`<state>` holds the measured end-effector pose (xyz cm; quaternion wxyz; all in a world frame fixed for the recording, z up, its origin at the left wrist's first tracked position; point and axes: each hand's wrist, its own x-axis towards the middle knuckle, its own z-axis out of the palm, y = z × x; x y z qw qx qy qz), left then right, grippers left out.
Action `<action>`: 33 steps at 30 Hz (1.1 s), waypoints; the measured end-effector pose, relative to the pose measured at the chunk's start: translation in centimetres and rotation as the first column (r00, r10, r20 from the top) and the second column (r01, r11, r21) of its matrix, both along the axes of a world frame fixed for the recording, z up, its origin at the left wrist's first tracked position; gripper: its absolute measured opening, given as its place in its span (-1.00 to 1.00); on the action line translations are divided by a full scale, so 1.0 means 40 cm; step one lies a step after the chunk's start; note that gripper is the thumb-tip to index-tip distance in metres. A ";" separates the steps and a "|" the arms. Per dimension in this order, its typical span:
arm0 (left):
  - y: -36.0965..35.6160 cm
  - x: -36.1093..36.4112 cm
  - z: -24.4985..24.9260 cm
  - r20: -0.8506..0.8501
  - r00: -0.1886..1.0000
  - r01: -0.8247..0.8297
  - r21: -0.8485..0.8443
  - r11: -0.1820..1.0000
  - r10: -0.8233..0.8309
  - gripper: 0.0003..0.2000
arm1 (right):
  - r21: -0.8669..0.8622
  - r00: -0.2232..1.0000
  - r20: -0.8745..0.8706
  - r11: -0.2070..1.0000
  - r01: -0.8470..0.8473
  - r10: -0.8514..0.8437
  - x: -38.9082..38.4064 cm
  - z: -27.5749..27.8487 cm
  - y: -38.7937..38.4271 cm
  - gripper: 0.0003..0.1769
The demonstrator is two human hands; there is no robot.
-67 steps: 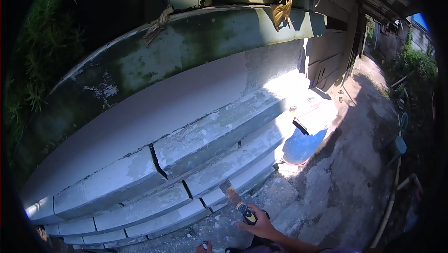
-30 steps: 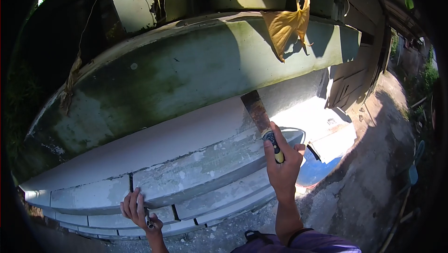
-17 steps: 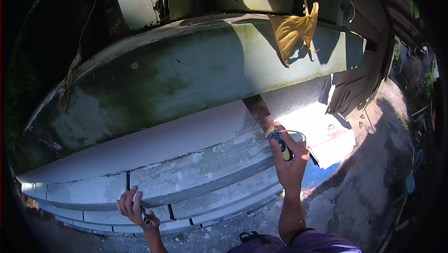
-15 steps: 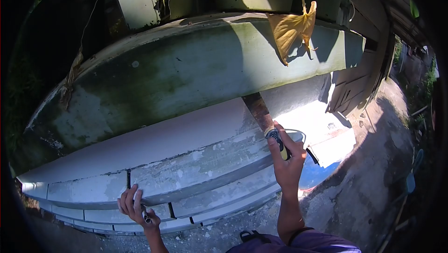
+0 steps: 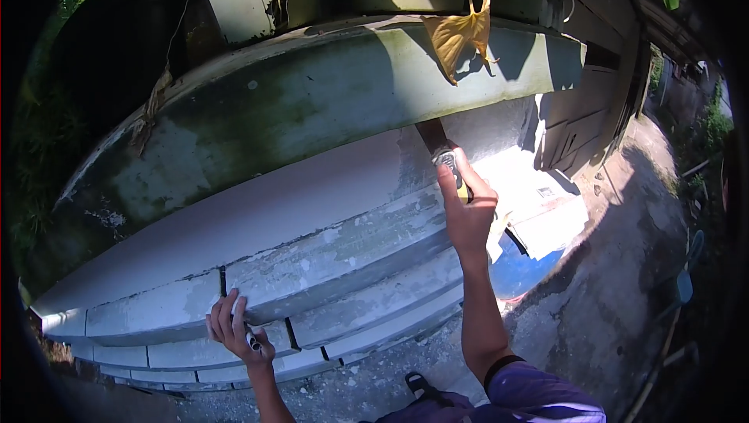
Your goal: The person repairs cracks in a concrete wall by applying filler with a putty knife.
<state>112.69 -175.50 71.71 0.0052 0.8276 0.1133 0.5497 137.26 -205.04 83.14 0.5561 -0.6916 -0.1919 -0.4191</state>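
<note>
My right hand [image 5: 471, 208] is wrapped round the dark and yellow handle of a scraper [image 5: 432, 136]. Its brown, stained blade points up and reaches under the lower edge of a green-stained ledge [image 5: 312, 95], so the blade's tip is hidden. Behind it is a pale wall surface [image 5: 234, 197]. Lower left, my left hand [image 5: 240, 332] has curled fingers around a small tube-like metal object [image 5: 253, 340], and its fingertips rest at the edge of a stepped grey-white moulding [image 5: 335, 255], beside a dark vertical gap.
A dry yellow leaf [image 5: 459, 37] hangs before the ledge. At the right, white sheets [image 5: 546, 216] lie over a blue container [image 5: 521, 268]. Rough, spattered ground [image 5: 562, 345] lies below, with a sandalled foot [image 5: 421, 385] at the bottom. Brown panels [image 5: 581, 122] stand at the upper right.
My right hand has moved up with the scraper, and more of the blade is now hidden by the ledge. My left hand stays by the moulding. The view has shifted slightly.
</note>
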 end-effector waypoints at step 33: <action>0.013 0.004 -0.003 0.031 0.998 0.050 0.016 0.999 -0.050 -0.47 | 0.425 0.933 -0.070 0.856 -0.293 0.354 -0.096 -0.067 -0.101 -0.49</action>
